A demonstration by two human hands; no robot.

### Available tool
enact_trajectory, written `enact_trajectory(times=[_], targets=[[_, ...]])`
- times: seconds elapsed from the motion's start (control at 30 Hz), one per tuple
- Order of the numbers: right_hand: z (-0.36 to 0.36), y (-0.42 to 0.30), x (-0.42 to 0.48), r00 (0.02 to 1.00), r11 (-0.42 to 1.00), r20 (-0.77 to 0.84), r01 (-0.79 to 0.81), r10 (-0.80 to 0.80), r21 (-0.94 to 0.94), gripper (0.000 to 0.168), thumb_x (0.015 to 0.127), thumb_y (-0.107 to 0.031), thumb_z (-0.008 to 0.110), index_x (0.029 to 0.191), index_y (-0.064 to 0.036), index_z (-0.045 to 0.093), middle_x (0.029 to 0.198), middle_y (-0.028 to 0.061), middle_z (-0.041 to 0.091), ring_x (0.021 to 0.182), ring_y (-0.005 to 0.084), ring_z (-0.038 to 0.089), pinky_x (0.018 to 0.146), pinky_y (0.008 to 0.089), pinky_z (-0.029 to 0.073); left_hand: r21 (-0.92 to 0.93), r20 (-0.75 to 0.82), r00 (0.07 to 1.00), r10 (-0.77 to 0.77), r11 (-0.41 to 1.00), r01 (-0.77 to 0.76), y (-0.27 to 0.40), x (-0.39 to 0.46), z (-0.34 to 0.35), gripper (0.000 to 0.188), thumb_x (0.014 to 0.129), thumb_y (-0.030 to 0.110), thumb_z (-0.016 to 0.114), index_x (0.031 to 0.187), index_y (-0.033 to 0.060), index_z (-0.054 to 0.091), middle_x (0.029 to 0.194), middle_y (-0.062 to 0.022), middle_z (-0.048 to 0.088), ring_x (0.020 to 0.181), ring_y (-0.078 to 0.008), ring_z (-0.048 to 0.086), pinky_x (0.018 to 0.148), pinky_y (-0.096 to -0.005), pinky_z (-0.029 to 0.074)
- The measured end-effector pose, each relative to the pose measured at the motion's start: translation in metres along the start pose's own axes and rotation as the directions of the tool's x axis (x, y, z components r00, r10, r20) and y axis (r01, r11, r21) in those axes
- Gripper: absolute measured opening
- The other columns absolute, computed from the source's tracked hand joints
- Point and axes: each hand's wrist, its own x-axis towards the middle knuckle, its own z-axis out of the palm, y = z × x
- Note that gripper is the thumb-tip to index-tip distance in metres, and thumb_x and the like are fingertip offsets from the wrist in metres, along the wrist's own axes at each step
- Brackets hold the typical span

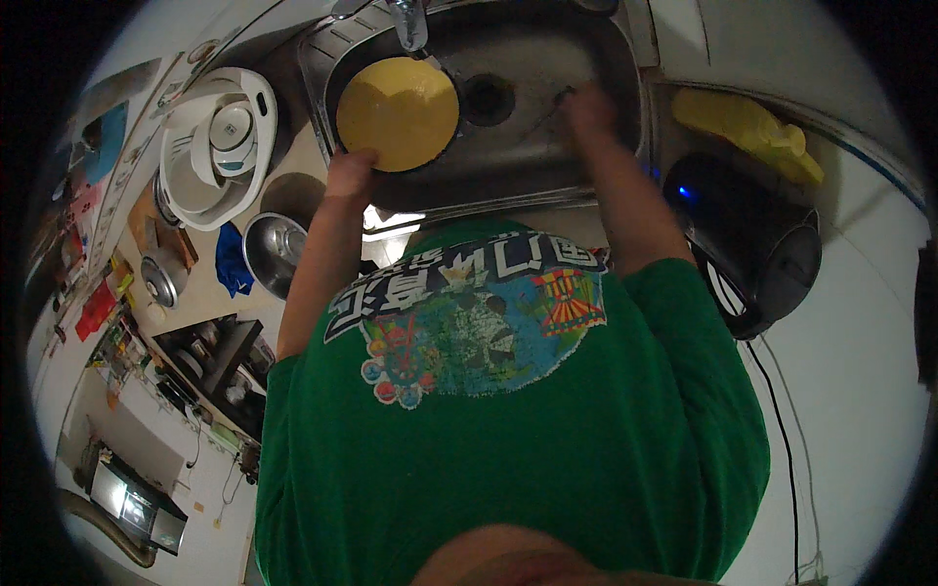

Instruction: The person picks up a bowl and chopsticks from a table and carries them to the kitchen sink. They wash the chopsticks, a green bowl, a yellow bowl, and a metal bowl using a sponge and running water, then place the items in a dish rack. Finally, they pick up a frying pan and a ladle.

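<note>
In the stainless steel sink [513,172], a round yellow vessel with a dark rim [396,110] stands under the faucet [409,26]. Whether it is a pan or a basin is hard to tell. My left hand [354,172] grips its near left rim, thumb on the yellow inside. Over the right part of the sink, my right hand [588,116] is blurred by motion. Something small and dark shows at its fingertips, too unclear to name. The round drain [489,100] lies between the yellow vessel and my right hand.
Left on the counter are a white dish basin [267,146] holding bowls, a steel bowl [275,253], a blue cloth [233,264] and a pot lid [161,278]. To the right lie a black electric kettle [747,234] with a lit blue light and a yellow item [740,128].
</note>
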Motion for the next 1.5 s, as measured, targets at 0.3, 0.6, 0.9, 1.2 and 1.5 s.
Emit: enact_trajectory(times=[0.3, 0.6, 0.9, 1.2, 1.5], targets=[[0.008, -0.012, -0.007, 1.000, 1.000, -0.018, 0.003, -0.003, -0.013, 0.036, 0.082, -0.032, 0.058, 0.110, -0.011, 0.056, 0.101, 0.0165, 0.064, 0.096, 0.0338, 0.061, 0.083, 0.0439, 0.048, -0.027, -0.109, 0.993, 0.041, 0.999, -0.044, -0.006, -0.015, -0.011, 0.049, 0.073, -0.002, 0.052, 0.121, -0.0079, 0.044, 0.111, -0.0161, 0.057, 0.100, -0.0293, 0.059, 0.082, -0.0374, 0.051], [0.021, -0.072, -0.004, 0.944, 0.901, -0.128, 0.328, -0.303, 0.283, 0.025, 0.083, -0.030, 0.055, 0.099, -0.013, 0.064, 0.098, 0.0124, 0.065, 0.093, 0.0306, 0.062, 0.080, 0.0413, 0.049, 0.878, 0.164, 0.574, 0.802, 0.146, -0.455, 0.031, -0.071, -0.022, 0.070, 0.075, 0.001, 0.062, 0.137, 0.0054, 0.032, 0.128, -0.0230, 0.044, 0.114, -0.0402, 0.046, 0.097, -0.0434, 0.039], [0.005, -0.190, -0.027, 0.855, 0.746, 0.076, 0.399, -0.512, 0.533, 0.040, 0.076, -0.035, 0.070, 0.103, -0.006, 0.063, 0.093, 0.0092, 0.066, 0.086, 0.0213, 0.063, 0.076, 0.0332, 0.049, -0.237, -0.445, 0.873, 0.201, 0.913, -0.331, -0.023, -0.171, -0.129, 0.047, 0.075, -0.006, 0.050, 0.122, -0.0012, 0.044, 0.116, -0.0131, 0.054, 0.107, -0.0290, 0.055, 0.092, -0.0392, 0.046], [0.023, -0.196, -0.011, 0.818, 0.470, 0.347, -0.109, -0.459, 0.876, 0.028, 0.076, -0.022, 0.072, 0.094, -0.004, 0.061, 0.082, 0.0058, 0.062, 0.073, 0.0174, 0.060, 0.065, 0.0350, 0.049, -0.637, -0.466, 0.868, -0.170, 0.745, -0.197, -0.106, -0.182, -0.199, 0.037, 0.081, 0.001, 0.046, 0.118, -0.0054, 0.045, 0.115, -0.0171, 0.052, 0.106, -0.0311, 0.056, 0.091, -0.0440, 0.050], [0.019, -0.191, -0.016, 0.848, 0.266, 0.379, -0.295, -0.369, 0.918, 0.021, 0.077, -0.012, 0.071, 0.093, -0.004, 0.060, 0.081, 0.0057, 0.062, 0.075, 0.0188, 0.061, 0.063, 0.0355, 0.051, -0.213, -0.727, 0.671, -0.143, 0.977, -0.022, -0.098, -0.157, -0.192, 0.052, 0.080, 0.027, 0.070, 0.116, -0.0013, 0.046, 0.103, -0.0115, 0.056, 0.085, -0.0215, 0.059, 0.068, -0.0360, 0.050]])
